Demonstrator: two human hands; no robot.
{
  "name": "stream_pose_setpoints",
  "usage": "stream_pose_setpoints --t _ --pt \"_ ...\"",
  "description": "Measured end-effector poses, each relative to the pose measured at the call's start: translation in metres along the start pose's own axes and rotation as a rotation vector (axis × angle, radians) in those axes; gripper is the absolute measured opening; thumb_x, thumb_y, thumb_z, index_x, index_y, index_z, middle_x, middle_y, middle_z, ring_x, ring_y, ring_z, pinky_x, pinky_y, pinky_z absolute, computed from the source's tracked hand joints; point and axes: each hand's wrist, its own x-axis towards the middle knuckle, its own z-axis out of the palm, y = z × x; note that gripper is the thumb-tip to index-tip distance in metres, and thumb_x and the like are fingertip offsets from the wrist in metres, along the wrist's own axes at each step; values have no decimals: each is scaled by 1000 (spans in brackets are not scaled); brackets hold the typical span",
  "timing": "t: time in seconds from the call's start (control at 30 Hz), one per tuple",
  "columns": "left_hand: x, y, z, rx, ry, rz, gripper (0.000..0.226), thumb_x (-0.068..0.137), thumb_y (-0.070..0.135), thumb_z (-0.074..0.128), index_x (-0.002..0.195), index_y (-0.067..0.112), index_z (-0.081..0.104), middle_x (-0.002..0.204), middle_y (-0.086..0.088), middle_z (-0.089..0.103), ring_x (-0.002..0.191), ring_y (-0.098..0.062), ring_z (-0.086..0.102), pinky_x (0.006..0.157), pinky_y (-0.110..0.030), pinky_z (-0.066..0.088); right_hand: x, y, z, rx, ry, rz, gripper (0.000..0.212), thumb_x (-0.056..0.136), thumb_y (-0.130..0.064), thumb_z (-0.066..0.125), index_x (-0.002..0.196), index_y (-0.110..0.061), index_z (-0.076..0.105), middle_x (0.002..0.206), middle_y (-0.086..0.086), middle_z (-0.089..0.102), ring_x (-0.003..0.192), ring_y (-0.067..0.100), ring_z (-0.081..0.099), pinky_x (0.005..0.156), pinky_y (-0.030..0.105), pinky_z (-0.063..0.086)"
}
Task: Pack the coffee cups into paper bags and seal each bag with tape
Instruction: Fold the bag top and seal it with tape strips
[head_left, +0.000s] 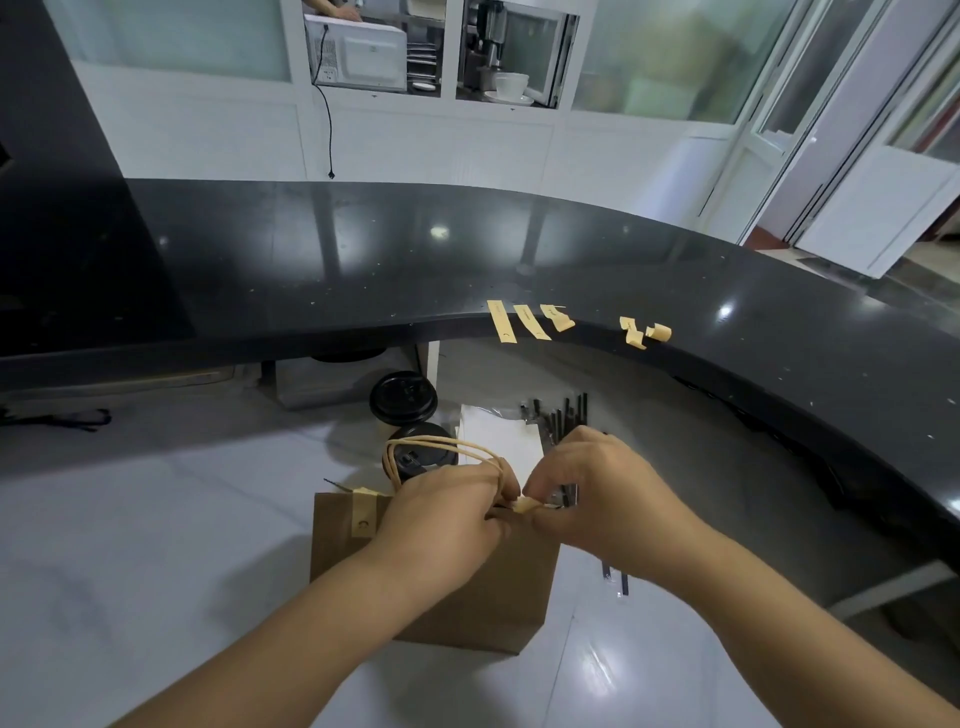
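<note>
Both hands work the brown bag: my left hand clamps its mouth, my right hand pinches tape; I should press it flat across the fold.

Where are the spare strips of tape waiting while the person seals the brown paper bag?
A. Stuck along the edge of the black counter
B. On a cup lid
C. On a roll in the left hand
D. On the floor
A: several tan tape strips hang stuck along the black counter's near edge.
</note>
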Motion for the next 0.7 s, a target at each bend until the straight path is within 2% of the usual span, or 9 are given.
stream_pose_setpoints --t 0.1,0.2,0.33,0.5,0.7 --pt "1 0 -2 -9 -22 -5 22 88 24 54 107 35 60 93 15 59 94 -5 53 61 -16 30 -9 5 11 -119 169 -151 10 75 -42 71 79 -35 75 79 -21 63 83 7 45 71 24 39" --pt "3 0 -5 0 -56 12 24 90 22 52 107 35 61 101 12 61 99 -9 53 69 -19 34 -16 7 26 -179 360 -205 8 74 -39 68 74 -35 74 68 -18 58 73 12 46 67 23 32" --pt "4 0 -6 -22 -70 13 20 90 23 51 102 34 63 93 11 59 96 -9 54 69 -21 34 -23 12 43 -278 589 -334 19 85 -30 63 68 -23 70 65 -8 55 68 20 47 69 27 29" --pt "6 -1 -4 -38 -68 10 18 89 24 52 98 33 64 90 11 59 93 -9 54 69 -22 34 -24 19 64 -361 724 -397 19 84 -17 70 65 -16 65 64 -3 55 67 21 43 69 29 30" --pt "6 -3 -2 -45 -62 1 17 89 23 53 98 32 64 84 13 53 89 -8 52 67 -21 32 -24 23 66 -415 748 -466 7 85 -18 69 80 -15 74 68 -1 59 69 19 40 69 30 31"
